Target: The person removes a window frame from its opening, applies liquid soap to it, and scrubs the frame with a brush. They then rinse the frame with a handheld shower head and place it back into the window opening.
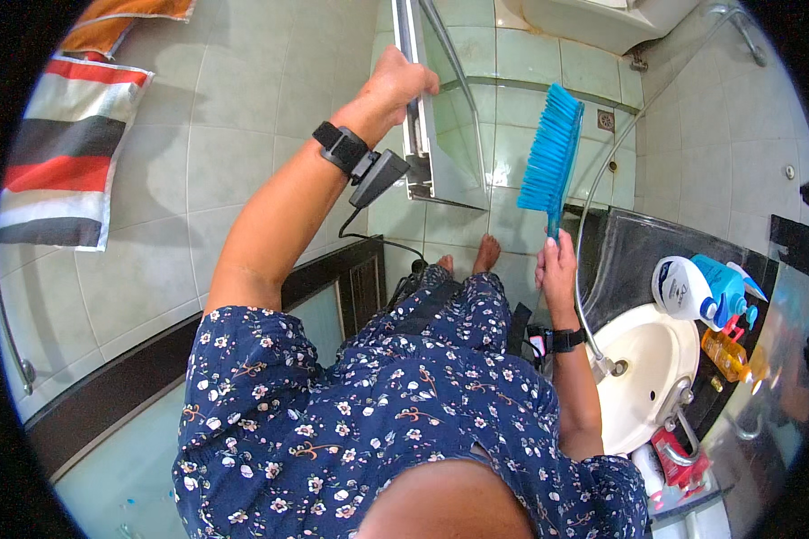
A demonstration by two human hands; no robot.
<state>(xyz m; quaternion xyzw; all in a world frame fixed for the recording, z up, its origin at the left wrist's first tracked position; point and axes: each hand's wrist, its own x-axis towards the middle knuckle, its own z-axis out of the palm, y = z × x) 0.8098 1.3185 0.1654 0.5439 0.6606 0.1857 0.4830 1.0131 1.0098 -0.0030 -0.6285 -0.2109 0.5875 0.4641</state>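
Observation:
My left hand point(404, 81) is wrapped around the upper part of an upright metal-framed edge of a glass shower door point(418, 141), with a strapped device on the wrist. To the right, my right hand point(558, 266) grips the handle of a blue long-bristled brush point(553, 151). The brush points away from me above the tiled floor, its bristles facing left toward the door and not touching it. A curved metal rail point(470, 101) runs just right of the frame. The palm side of my left hand is partly hidden.
At right, a cream washbasin point(640, 377) sits in a black counter point(630, 246) beside several bottles. A shower hose point(586, 202) hangs across the counter edge. A striped towel point(67, 151) hangs at left. A floor drain point(605, 120) lies beyond the brush.

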